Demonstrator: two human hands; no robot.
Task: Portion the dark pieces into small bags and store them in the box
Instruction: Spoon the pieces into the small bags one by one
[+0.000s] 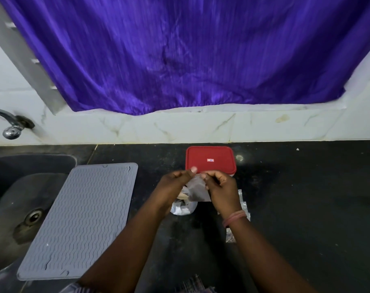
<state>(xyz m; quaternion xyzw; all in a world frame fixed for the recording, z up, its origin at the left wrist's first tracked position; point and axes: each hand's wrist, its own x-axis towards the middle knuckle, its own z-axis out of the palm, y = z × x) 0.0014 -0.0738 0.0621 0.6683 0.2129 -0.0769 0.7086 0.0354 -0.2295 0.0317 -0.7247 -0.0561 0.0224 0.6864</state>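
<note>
At the bottom edge, closest in, a bit of striped cloth [192,285] shows between the two forearms, which reach out over a black counter [306,197]. The left hand [175,182] and the right hand [221,188] meet above the counter, each pinching the top edge of a small clear bag [197,190] with thumb and fingertips, the other fingers curled in. The bag hangs between them, and its lower part looks dark with pieces inside. A pink band [234,217] circles the right wrist. Under the hands a larger crumpled plastic bag [183,208] sits on the counter, with what seems to be a pale spoon [183,195] sticking out of it; motion blur makes this hard to tell. Just beside the right wrist lie some empty clear bags [243,203], and nearer the camera a small filled bag [231,235] lies flat. Behind the hands stands the box with its red lid [210,158] on. To the left a grey ribbed mat [80,218] lies beside the sink [21,197], with a tap [9,123] on the white tiled wall and a purple curtain [190,49] above.
</note>
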